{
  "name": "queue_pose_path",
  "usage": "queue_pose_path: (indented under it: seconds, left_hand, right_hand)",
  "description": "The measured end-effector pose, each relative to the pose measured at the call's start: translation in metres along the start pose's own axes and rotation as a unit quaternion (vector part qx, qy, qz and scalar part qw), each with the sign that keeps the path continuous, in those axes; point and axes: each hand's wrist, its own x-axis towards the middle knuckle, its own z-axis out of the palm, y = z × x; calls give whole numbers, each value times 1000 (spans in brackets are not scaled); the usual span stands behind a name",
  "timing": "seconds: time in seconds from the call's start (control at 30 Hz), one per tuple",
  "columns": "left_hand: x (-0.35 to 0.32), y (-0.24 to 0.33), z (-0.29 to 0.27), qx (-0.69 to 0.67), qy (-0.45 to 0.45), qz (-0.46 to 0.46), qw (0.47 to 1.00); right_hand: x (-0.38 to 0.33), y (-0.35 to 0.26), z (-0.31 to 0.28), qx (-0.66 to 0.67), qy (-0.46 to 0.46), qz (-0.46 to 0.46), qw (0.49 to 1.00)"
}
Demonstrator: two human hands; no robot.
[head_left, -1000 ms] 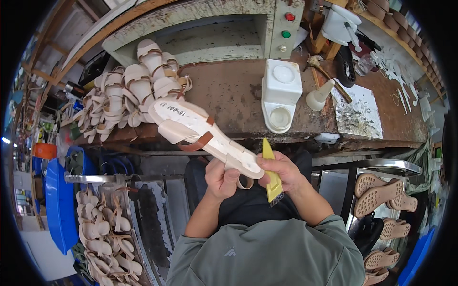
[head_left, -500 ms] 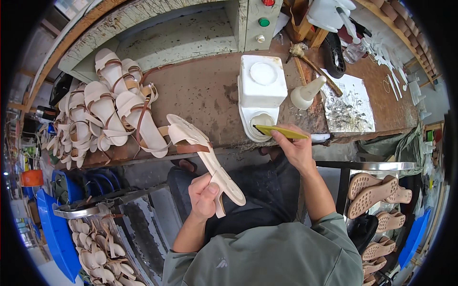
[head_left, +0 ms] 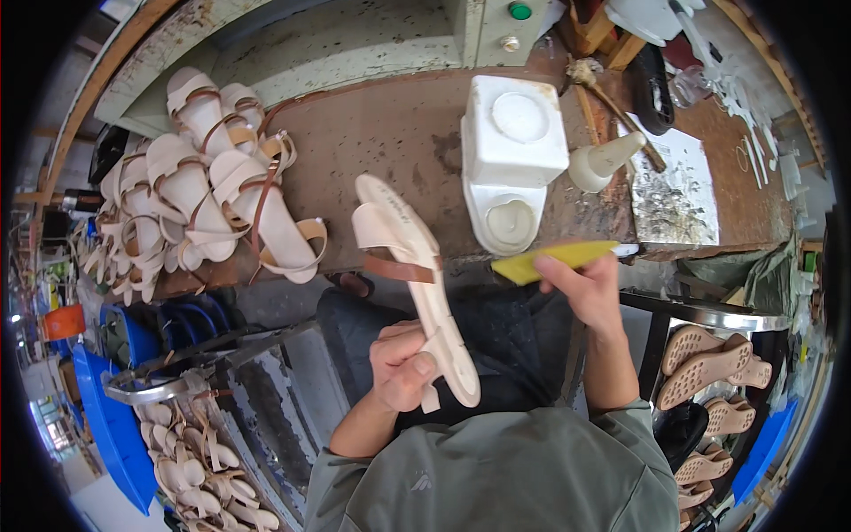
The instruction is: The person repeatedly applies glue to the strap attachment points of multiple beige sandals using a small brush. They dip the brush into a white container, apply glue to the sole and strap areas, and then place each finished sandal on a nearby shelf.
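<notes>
- Cream sandal (head_left: 415, 275) with a brown strap, gripped at the heel by the left hand (head_left: 401, 365), held over the lap
- right hand (head_left: 581, 288) pinching a yellow tool (head_left: 554, 260) near the white container (head_left: 512, 160) on the bench (head_left: 390, 142)

My left hand (head_left: 401, 365) grips a matt, cream leather-look sandal (head_left: 415, 284) with a brown strap. Beyond it the wooden bench (head_left: 390, 142) looks rough and stained; the white container (head_left: 511, 155) there seems smooth plastic.
</notes>
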Motion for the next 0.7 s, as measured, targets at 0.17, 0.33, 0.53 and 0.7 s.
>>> queue_pose_path:
  seconds: [0.17,0.33,0.53,0.7]
  left_hand:
    - [4,19,15,-41,-61,78,994]
    - [1,41,26,-42,-85,110,989]
    - [-10,52,32,-32,-96,127,987]
    - [-15,58,37,-36,-103,136,985]
  right_hand:
    - [-28,-27,27,203,10,-264,943]
    - [-31,-36,43,77,-28,-441,894]
    - [-50,-38,44,39,-26,-487,872]
    - [-64,-41,47,19,-24,-510,860]
